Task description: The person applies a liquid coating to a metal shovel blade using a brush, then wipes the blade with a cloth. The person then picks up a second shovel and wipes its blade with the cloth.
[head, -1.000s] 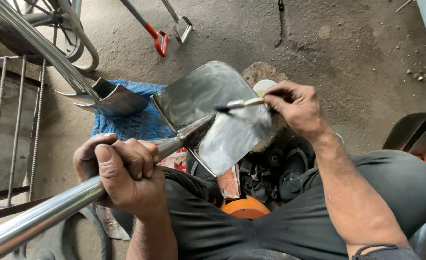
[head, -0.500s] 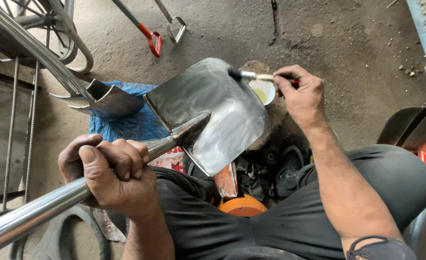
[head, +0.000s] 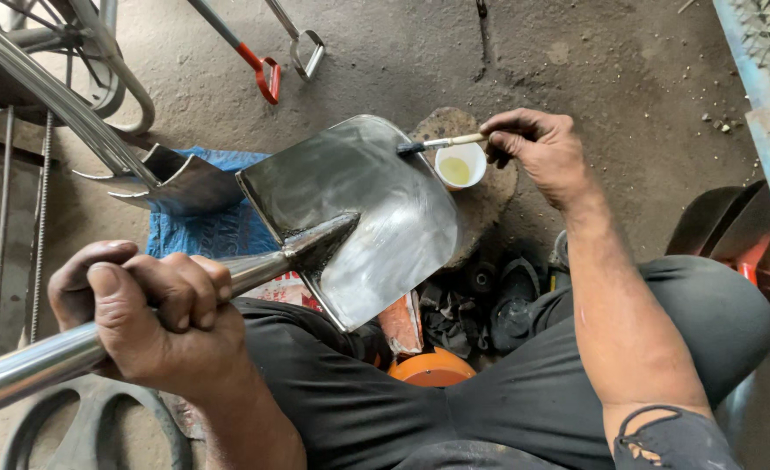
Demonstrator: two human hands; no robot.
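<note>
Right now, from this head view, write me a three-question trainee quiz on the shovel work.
1. True or false: the left hand grips the shovel's metal handle.
2. The brush in the right hand has its bristles on: A) the shovel blade, B) the blue cloth, C) the floor.
3. What stands just beside the blade, under the brush, with yellowish liquid in it?

Key: 1 true; 2 A; 3 the small white cup.

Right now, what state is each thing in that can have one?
Left hand: shut on shovel handle.
Right hand: shut on brush.
Shovel blade: tilted, shiny.
Brush: bristles at blade edge.
Small cup: upright, holds yellowish liquid.
</note>
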